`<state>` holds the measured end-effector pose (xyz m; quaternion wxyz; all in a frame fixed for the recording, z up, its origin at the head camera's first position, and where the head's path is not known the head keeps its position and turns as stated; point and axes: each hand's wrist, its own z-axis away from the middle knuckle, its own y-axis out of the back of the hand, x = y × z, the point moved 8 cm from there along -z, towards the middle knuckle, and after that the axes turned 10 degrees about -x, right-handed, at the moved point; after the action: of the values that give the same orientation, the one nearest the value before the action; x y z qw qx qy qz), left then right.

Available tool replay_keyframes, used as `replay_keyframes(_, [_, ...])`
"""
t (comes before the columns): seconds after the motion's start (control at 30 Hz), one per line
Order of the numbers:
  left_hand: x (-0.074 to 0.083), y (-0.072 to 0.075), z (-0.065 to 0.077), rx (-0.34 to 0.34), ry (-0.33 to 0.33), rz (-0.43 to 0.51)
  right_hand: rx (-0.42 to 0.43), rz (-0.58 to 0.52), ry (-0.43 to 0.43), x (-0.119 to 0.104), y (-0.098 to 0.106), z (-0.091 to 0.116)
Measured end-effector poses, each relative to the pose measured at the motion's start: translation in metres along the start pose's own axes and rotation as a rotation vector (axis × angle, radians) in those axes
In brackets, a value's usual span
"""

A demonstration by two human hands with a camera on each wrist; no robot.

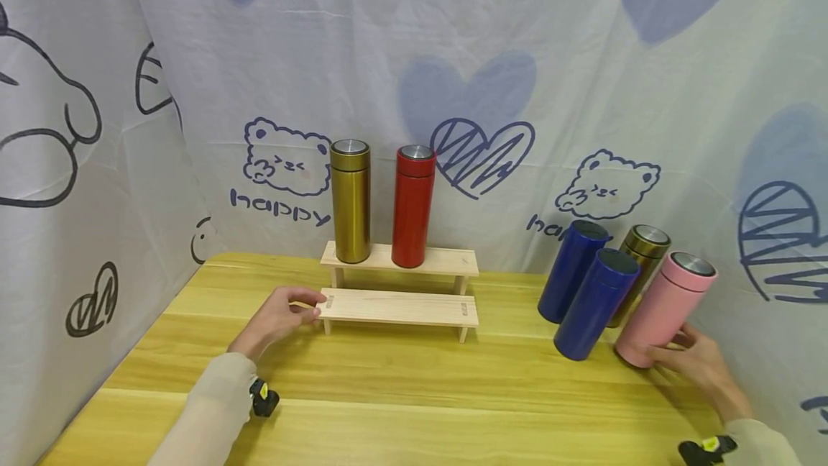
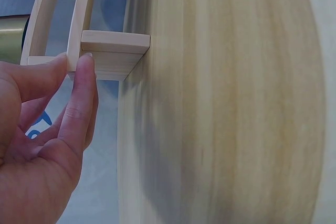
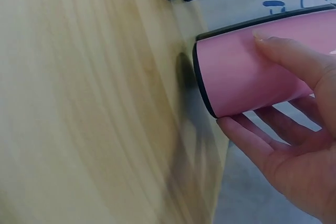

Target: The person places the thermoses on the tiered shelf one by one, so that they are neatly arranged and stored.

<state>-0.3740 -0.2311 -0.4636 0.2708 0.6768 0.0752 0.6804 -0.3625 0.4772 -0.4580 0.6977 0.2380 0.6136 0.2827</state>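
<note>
A pale two-tier wooden stand (image 1: 397, 308) is on the table. Thumb and fingers of my left hand (image 1: 281, 318) pinch the left end of its lower board; the left wrist view shows this left hand (image 2: 58, 124) up close. At the right, my right hand (image 1: 695, 362) holds a pink thermos (image 1: 669, 308) low on its body. In the right wrist view the thumb lies along one side of the pink thermos (image 3: 247, 72) and the fingers of the right hand (image 3: 294, 145) are on the other. Whether its base touches the table is hard to tell.
On the upper board stand a gold thermos (image 1: 351, 207) and a red thermos (image 1: 412, 211). Beside the pink one are two blue thermoses, the nearer blue thermos (image 1: 595, 308) and the farther blue thermos (image 1: 569, 275), plus another gold thermos (image 1: 647, 247). A printed curtain (image 1: 362, 56) hangs behind the table (image 1: 388, 394).
</note>
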Motion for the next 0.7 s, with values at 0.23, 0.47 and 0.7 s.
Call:
replay_keyframes(0.23, [0.0, 0.0, 0.001, 0.002, 0.016, -0.005, -0.017, 0.02, 0.017, -0.004, 0.009, 0.007])
replay_keyframes(0.47, [-0.001, 0.0, 0.0, 0.007, 0.018, 0.003, -0.027, 0.044, -0.012, -0.01, 0.014, 0.011])
replay_keyframes(0.7, [-0.001, 0.0, 0.0, 0.007, 0.011, -0.001, -0.043, 0.066, -0.021, -0.019, 0.016, 0.015])
